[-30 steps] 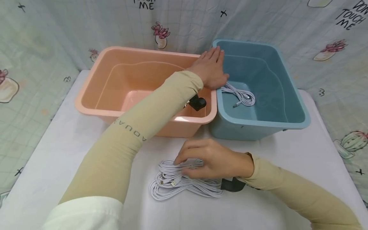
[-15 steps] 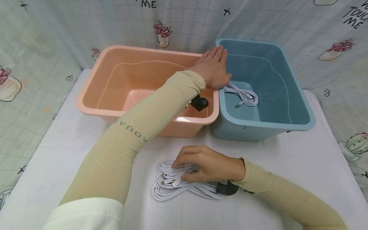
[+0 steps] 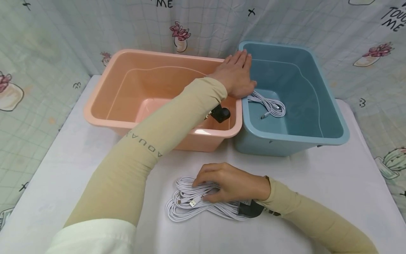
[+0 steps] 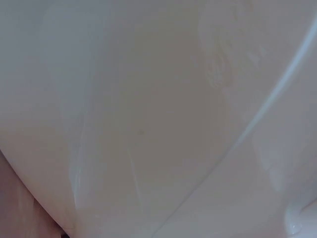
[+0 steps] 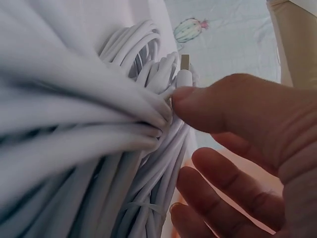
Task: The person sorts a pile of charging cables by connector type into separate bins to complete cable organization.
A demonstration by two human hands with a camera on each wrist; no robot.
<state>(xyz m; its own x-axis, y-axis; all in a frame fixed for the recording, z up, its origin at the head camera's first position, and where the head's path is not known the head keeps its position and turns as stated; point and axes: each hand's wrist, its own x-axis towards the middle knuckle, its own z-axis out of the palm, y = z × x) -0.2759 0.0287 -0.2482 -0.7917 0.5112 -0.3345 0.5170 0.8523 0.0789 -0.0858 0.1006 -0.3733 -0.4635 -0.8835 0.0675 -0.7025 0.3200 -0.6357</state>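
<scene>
In the head view my left hand (image 3: 237, 74) lies flat, fingers straight, across the adjoining rims of the peach bin (image 3: 158, 125) and the blue bin (image 3: 298, 139). My right hand (image 3: 233, 183) is over coiled white USB cables (image 3: 187, 215) on the table. Its curled fingers and thumb close around the upper coil. In the right wrist view the thumb (image 5: 213, 106) touches the coil beside a USB plug (image 5: 184, 74), while the curled fingers lie along its other side; their exact contact is partly hidden. The left wrist view shows mostly a blurred pale bin wall (image 4: 163, 99).
A white coiled cable (image 3: 274, 107) lies inside the blue bin. A black wrist camera (image 3: 220, 113) on the left arm hangs within the peach bin. White cloth covers the table (image 3: 82, 169), and a printed curtain (image 3: 203, 31) hangs behind both bins.
My right hand has moved slightly left and down onto the cables, mostly in the first half second. The left hand stays on the bin rims. The head view has shifted slightly.
</scene>
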